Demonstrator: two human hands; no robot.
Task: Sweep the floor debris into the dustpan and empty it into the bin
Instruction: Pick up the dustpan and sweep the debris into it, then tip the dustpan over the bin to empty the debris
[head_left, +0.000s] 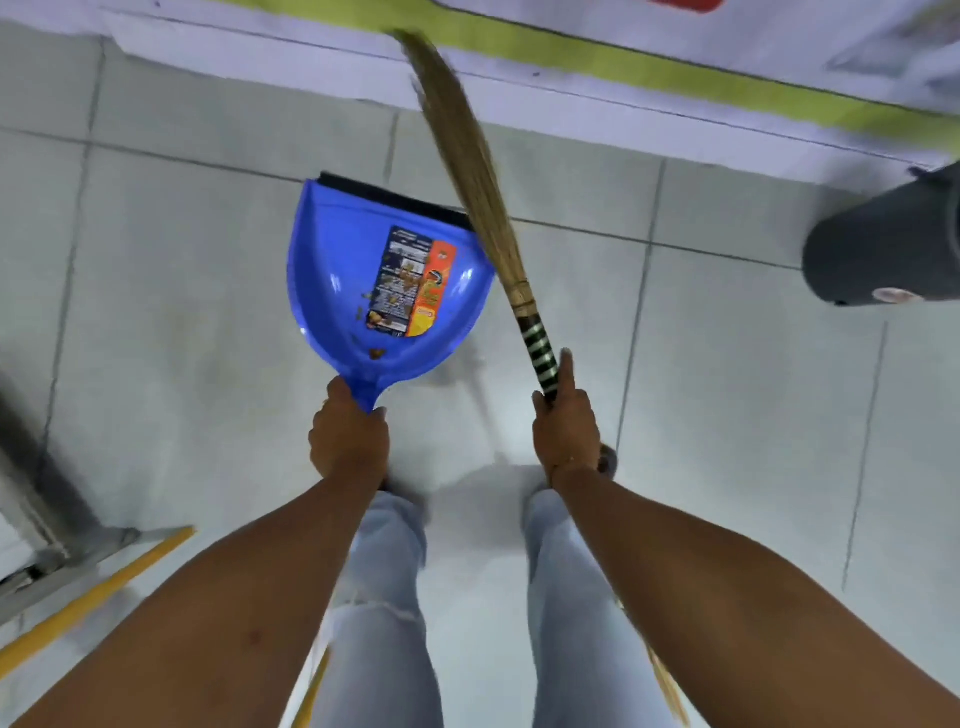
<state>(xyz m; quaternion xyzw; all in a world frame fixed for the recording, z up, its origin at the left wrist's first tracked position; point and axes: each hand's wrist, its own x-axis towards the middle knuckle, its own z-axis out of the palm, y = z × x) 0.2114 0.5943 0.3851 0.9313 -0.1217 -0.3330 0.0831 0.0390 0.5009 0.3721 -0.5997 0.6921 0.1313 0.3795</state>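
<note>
- Spreading across the whole view is a floor (208, 312) of pale grey tiles with thin dark grout lines; along its 12 o'clock edge runs a white border carrying a yellow-green stripe (675, 67).
- Two bare forearms reach in from 7 and 5 o'clock, above legs in light blue jeans (384, 623) at 6 o'clock.
- A grass broom (467, 166) slants from just right of centre up toward 12 o'clock, its straw head blurred, its neck bound with cord and its handle wrapped in black and pale bands.
- A blue dustpan (332, 270) sits just left of centre, its mouth with a black rubber lip pointing to 12 o'clock; the broom crosses its right corner at about 1 o'clock of the pan.
- A dark grey bin (883, 249) shows partly at the 3 o'clock edge, well apart from the dustpan.
- Grey metal framing (52, 545) and a yellow strip (104, 587) lie at 8 o'clock.
- The right hand (566, 436) is clenched around the banded broom handle, forefinger stretched along it.
- The left hand (349, 441) is wrapped tight around the dustpan's handle.
- A printed label (410, 280) is stuck inside the pan.
- Small brown debris (376, 354) lies inside the dustpan, some over the label, some near the handle end.
</note>
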